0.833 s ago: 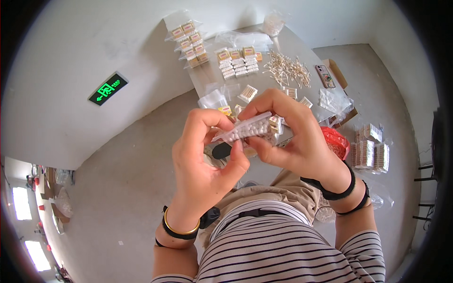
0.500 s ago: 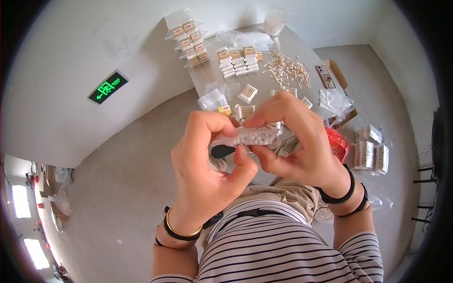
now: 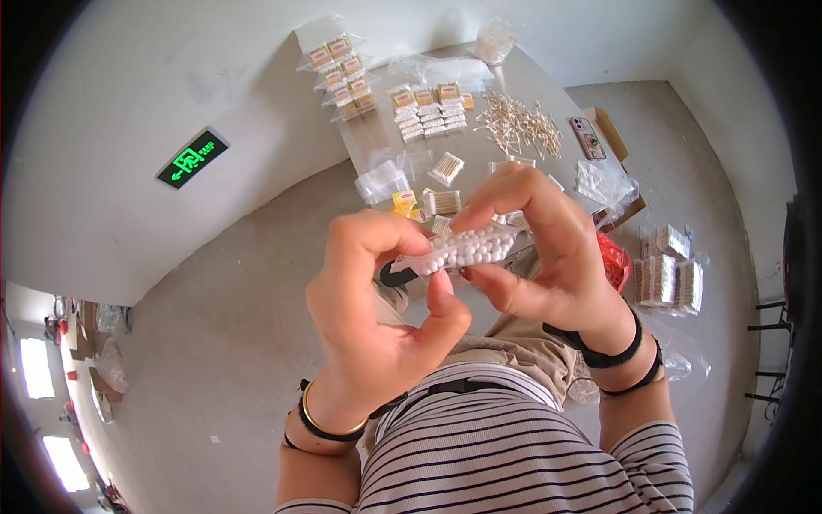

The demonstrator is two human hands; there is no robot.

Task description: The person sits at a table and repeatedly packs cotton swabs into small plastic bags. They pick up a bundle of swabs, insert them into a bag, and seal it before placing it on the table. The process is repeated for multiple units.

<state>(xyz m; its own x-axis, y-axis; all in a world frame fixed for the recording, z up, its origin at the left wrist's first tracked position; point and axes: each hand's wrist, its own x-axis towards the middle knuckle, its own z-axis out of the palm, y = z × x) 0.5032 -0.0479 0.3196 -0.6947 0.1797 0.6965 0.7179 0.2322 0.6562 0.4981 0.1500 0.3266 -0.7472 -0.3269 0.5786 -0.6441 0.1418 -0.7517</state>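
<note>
A clear plastic bag of cotton swabs (image 3: 469, 248) is held up in front of my body, its white cotton tips facing me. My left hand (image 3: 368, 295) pinches its left end between thumb and fingers. On the other side my right hand (image 3: 539, 248) grips the right part, fingers along the top and thumb beneath. Beyond the hands, several small bundles of swabs (image 3: 446, 169) lie on the grey table (image 3: 368, 137). Yellow cards (image 3: 404, 202) are near the table's front edge, partly hidden by my left hand.
Packed swab bags are stacked (image 3: 345, 77) at the table's far left, beside more stacked packs (image 3: 427, 111). Loose swabs (image 3: 519, 124), a phone (image 3: 587, 138) and empty clear bags (image 3: 383, 181) also lie there. A red bag (image 3: 612, 261) and swab packs (image 3: 668, 272) stand at the right.
The bag has turned a little, so more of the white tips show. My left fingers have shifted slightly at its left end, and both hands still hold it.
</note>
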